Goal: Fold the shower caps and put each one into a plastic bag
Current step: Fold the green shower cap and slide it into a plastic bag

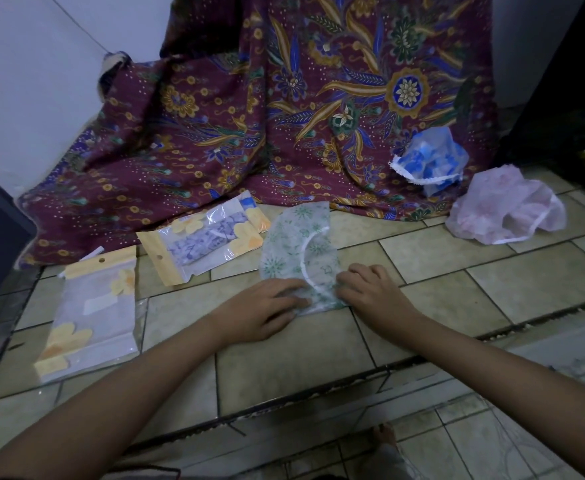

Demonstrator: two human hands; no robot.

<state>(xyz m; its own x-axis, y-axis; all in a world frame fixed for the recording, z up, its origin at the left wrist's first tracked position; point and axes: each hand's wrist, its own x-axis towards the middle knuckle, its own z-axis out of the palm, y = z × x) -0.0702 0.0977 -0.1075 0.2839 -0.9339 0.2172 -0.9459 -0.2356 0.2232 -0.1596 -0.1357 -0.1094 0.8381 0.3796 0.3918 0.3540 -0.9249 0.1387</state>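
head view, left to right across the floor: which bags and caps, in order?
flat plastic bag → filled plastic bag with a purple-patterned cap inside → green shower cap → blue shower cap → pink shower cap

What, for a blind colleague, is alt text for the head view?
The left hand and right hand rest on a green-patterned shower cap on tiled floor. A filled bag and another bag lie left, a blue cap and pink cap right.
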